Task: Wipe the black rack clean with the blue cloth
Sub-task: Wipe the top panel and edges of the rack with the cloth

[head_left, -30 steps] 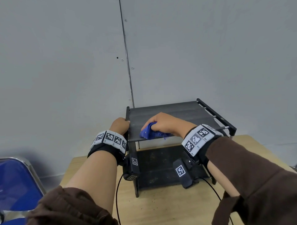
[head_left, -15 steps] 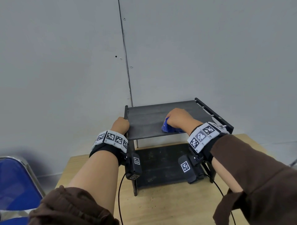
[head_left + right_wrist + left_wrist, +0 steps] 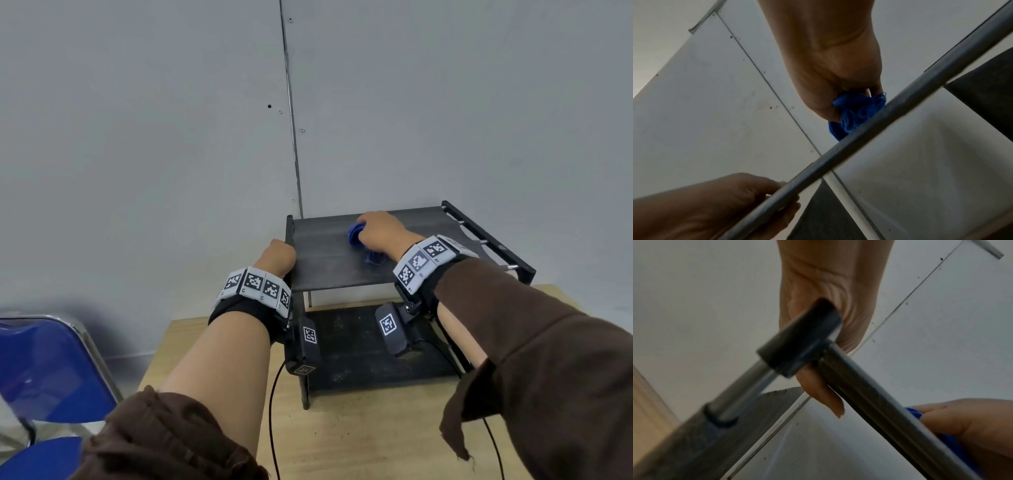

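Black rack point(image 3: 346, 270) stands on the table at centre frame; the right hand point(image 3: 380, 231), fingers bunched around the blue cloth point(image 3: 354, 236), presses it on the top shelf. The left hand point(image 3: 277, 257) grips the corner. Lower shelf point(image 3: 352, 346) looks speckled, probably unwiped.

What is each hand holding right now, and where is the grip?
Right hand grips the bunched blue cloth on the top shelf; left hand grips the black rack at its front-left corner.
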`<state>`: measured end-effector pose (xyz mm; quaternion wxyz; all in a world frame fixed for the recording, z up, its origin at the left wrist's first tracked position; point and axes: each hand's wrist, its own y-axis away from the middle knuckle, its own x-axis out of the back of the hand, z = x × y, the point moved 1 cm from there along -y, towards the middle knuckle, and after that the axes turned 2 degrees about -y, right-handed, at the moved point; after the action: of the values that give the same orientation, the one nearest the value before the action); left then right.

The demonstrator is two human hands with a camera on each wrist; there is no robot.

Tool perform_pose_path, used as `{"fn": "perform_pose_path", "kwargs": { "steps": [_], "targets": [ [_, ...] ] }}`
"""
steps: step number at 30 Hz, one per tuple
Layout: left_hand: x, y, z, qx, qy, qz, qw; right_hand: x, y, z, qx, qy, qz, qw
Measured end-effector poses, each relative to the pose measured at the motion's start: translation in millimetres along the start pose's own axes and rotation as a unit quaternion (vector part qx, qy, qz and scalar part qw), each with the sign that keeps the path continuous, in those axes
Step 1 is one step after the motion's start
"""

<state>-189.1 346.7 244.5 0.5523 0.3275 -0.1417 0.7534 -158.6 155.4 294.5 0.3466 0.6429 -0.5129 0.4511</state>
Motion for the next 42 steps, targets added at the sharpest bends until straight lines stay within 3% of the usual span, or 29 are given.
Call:
{"fn": "perform_pose_path", "kwargs": {
  "steps": [9,13,17,23,31,35,39,42],
  "targets": [
    [-5,15,-3,0.009,0.042,0.018,0.999,-27,0,-44,0.13,-0.057,-0.066,0.988],
    [-7,16,-2,0.001,0.033,0.031,0.999,-25,3,-47,0.147,-0.145,-0.102,0.973],
    [-8,16,0,0.003,0.027,0.036,0.999,-19,9,-41,0.162,-0.192,-0.092,0.964],
    [-11,15,3,0.012,0.007,0.046,0.999,-20,31,-30,0.222,-0.154,-0.132,0.954],
    [-10,16,4,0.025,0.0,0.044,0.999,-18,49,-20,0.174,-0.268,-0.199,0.926],
    [-9,16,5,0.03,-0.02,0.042,0.998,0,56,-12,0.141,-0.36,-0.184,0.904],
    [-10,17,8,0.033,-0.054,0.052,0.997,10,61,0,0.143,-0.266,-0.111,0.947],
    [-8,20,13,0.034,-0.086,0.059,0.994,9,67,8,0.141,-0.237,-0.143,0.95]
  ]
}}
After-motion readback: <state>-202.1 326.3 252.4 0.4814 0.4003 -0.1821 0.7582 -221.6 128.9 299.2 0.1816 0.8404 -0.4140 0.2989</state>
